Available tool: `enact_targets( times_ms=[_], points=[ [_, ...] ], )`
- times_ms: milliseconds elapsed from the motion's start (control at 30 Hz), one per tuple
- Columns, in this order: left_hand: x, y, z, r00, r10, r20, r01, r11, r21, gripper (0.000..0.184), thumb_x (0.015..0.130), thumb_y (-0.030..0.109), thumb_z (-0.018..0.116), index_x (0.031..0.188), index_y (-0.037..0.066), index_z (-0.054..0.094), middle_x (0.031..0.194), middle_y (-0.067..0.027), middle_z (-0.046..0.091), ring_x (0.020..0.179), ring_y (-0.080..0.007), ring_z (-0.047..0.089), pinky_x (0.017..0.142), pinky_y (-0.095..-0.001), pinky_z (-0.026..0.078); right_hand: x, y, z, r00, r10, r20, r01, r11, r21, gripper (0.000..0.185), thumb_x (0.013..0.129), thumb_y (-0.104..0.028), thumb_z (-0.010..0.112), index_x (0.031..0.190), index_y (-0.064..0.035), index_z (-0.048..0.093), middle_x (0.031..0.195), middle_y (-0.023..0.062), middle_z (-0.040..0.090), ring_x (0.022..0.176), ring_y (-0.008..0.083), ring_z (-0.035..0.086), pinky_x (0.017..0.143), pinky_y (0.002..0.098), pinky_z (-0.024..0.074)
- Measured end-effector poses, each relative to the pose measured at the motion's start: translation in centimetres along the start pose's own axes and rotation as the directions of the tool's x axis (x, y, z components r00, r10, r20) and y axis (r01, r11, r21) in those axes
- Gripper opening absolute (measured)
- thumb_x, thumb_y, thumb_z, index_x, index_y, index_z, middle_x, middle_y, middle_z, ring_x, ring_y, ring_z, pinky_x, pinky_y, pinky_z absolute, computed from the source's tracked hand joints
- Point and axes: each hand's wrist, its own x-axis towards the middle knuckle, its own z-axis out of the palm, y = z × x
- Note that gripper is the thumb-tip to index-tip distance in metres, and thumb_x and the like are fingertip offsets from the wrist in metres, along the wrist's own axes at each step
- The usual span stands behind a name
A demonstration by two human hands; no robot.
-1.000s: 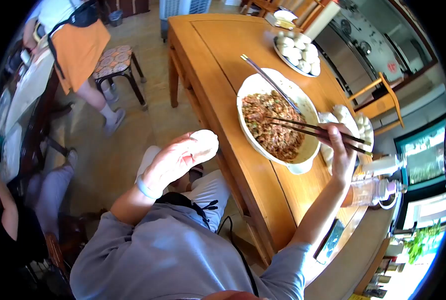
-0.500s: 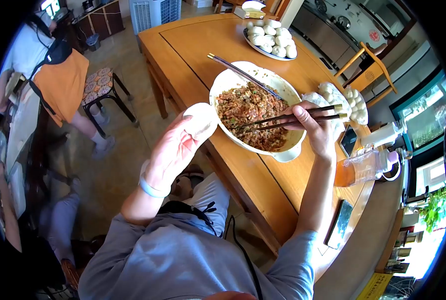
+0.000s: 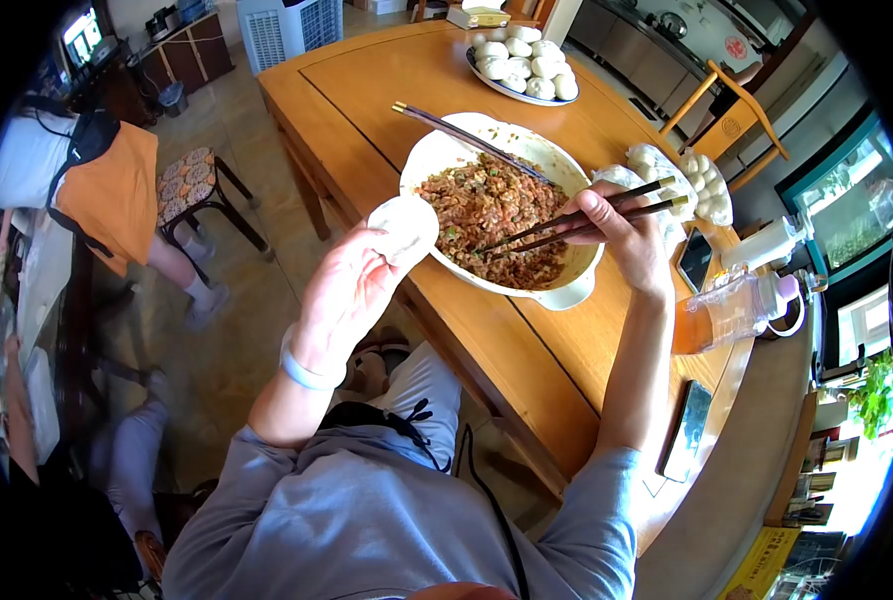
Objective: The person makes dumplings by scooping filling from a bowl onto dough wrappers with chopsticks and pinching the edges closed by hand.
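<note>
A round white dough wrapper (image 3: 404, 228) rests on the fingers of my left hand (image 3: 351, 285), beside the left rim of the white bowl (image 3: 569, 292). Reddish-brown minced filling (image 3: 486, 205) with green bits fills much of this bowl. My right hand (image 3: 621, 235) grips a pair of dark chopsticks (image 3: 541, 238) over the bowl's right side, their tips in the filling. A second pair of chopsticks (image 3: 466, 137) lies across the far part of the bowl, touching its rim.
A plate of white buns (image 3: 521, 65) stands at the table's far end. Right of the bowl are bagged white round pieces (image 3: 704, 190), two phones (image 3: 684, 430) and a bottle of amber liquid (image 3: 721, 315). Another person in an orange garment (image 3: 111, 190) stands at left near a stool (image 3: 188, 185).
The view has shifted slightly, so the table contents sit a little further left and up. Both hands keep their hold, and the chopstick tips stay in the filling.
</note>
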Motion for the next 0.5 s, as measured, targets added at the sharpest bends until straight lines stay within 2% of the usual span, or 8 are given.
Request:
enact_targets(
  times_ms=[67,300,333,500],
  points=[
    [0.1,-0.1,0.1,1.000,-0.009,0.028,0.009,1.000,0.015,0.036,0.084,0.000,0.041,0.119,-0.010,0.043,0.119,-0.0199,0.051,0.111,-0.0275,0.051,0.099,-0.0362,0.041,0.2,0.2,-0.4,0.999,0.031,-0.008,-0.031,0.999,-0.009,0.030,0.089,-0.026,0.056,0.088,0.0038,0.060,0.077,0.0119,0.063,0.073,0.0190,0.065,0.064,0.0289,0.0555],
    [0.5,-0.5,-0.2,1.000,0.023,-0.001,-0.023,0.998,0.053,0.033,0.083,-0.003,0.042,0.116,-0.010,0.044,0.116,-0.0195,0.051,0.110,-0.0271,0.052,0.099,-0.0366,0.042,1.8,3.9,-2.5,0.989,0.131,-0.066,-0.112,0.965,0.238,0.032,0.090,-0.031,0.053,0.087,0.0013,0.057,0.078,0.0100,0.062,0.070,0.0191,0.065,0.059,0.0258,0.0553],
    [0.5,-0.6,-0.1,0.999,0.033,-0.016,-0.032,0.998,0.055,0.033,0.083,-0.003,0.042,0.115,-0.009,0.045,0.116,-0.0194,0.052,0.109,-0.0269,0.052,0.099,-0.0367,0.042,1.8,3.8,-2.3,0.988,0.114,-0.100,-0.078,0.948,0.310,0.030,0.090,-0.029,0.053,0.087,0.0008,0.057,0.077,0.0098,0.061,0.069,0.0187,0.064,0.056,0.0245,0.0555],
    [0.7,-0.5,0.3,1.000,0.010,0.014,-0.011,0.998,0.068,0.028,0.084,-0.002,0.043,0.110,-0.011,0.047,0.111,-0.0186,0.054,0.104,-0.0255,0.054,0.099,-0.0374,0.042,2.1,4.8,-4.5,0.985,0.087,-0.147,-0.019,0.910,0.413,0.026,0.090,-0.026,0.053,0.088,0.0001,0.056,0.078,0.0095,0.061,0.069,0.0182,0.064,0.054,0.0228,0.0556]
  ],
)
